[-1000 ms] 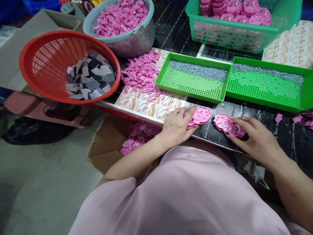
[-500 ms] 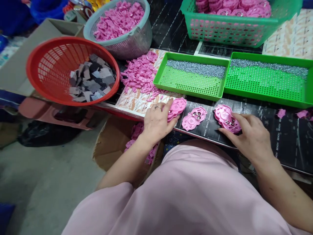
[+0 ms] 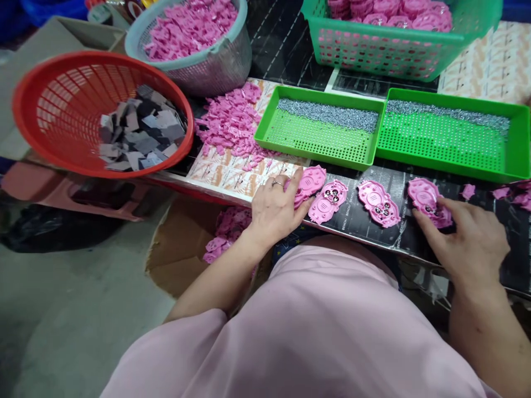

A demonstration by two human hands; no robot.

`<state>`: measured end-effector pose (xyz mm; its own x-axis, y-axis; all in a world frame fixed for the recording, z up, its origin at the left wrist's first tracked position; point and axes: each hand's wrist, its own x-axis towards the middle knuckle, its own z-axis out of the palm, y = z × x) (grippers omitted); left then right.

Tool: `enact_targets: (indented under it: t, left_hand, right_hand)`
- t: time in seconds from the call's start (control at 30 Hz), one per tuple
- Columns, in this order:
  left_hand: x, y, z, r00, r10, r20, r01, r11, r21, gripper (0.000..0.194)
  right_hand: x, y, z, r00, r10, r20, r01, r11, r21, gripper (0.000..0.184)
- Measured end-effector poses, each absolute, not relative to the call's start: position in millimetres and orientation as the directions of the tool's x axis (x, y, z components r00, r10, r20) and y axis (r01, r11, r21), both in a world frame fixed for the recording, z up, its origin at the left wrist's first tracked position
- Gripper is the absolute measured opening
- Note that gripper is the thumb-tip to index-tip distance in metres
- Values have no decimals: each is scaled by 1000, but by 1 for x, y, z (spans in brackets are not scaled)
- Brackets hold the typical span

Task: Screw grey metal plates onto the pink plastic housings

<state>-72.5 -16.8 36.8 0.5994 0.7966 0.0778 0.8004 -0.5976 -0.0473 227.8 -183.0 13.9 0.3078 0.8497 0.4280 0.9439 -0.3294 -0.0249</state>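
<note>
My left hand (image 3: 276, 207) is closed round the near end of a pink plastic casing (image 3: 313, 179) at the table's front edge. Its fingers hide part of that casing, and whether more lie beneath it I cannot tell. Right beside it lies a second pink casing (image 3: 328, 202) with shiny round metal pieces on it. A third casing (image 3: 379, 203), also with metal pieces, lies flat between my hands. My right hand (image 3: 468, 237) grips a fourth pink casing (image 3: 425, 196) by its right side, thumb at the near edge and fingers over the lower end.
Green trays (image 3: 319, 150) (image 3: 448, 155) of small metal screws stand behind the casings. Loose pink parts (image 3: 232, 124) are heaped left. Beyond are a red basket (image 3: 50, 127) of grey pieces, a pale basket (image 3: 211, 69) and a green basket (image 3: 373, 52). A carton (image 3: 174, 249) stands below.
My right hand has moved right with a casing, and another casing now lies exposed where it was. My left hand and its casing have shifted slightly right, close against the neighbouring one.
</note>
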Motion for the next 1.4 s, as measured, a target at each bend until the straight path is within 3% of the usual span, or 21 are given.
enact_targets:
  t: [0.13,0.23,0.4,0.57,0.67,0.73,0.9,1.1,1.3,1.4]
  left_hand:
    - [-72,-17,39,587,807,64,809,-588,-1,63]
    - [-77,-14,40,567,822,58,820,-570,56,60]
    - [-90,-7,42,507,860,57,850,-510,134,61]
    - [-96,-4,42,516,854,66,847,-520,113,61]
    - [-94,-5,40,556,827,82,824,-562,77,61]
    - [-92,-8,38,580,810,85,810,-585,45,61]
    - [-81,-15,33,605,790,99,792,-610,24,64]
    - [-62,-23,37,637,770,42,763,-638,104,66]
    - [-66,-20,40,599,800,40,774,-591,229,68]
    - [-82,-10,42,577,814,64,787,-575,226,69]
  right_hand:
    - [227,-178,16,264,839,476,950,-310,19,47]
    - [215,-163,30,53,850,524,997,-71,14,41]
    - [173,-118,51,-355,874,332,899,417,-136,35]
    - [147,-69,51,-566,820,85,808,572,-138,51]
    - [141,-56,52,-607,794,-22,788,599,-142,57]
    - [137,-59,57,-603,797,-44,795,596,-111,49]
    - [124,-87,66,-444,896,-9,891,443,99,33]
    - [128,-114,64,-376,917,131,914,345,213,31]
    - [142,-125,60,-293,939,179,932,239,271,36]
    - [146,-128,58,-244,949,198,934,176,310,39]
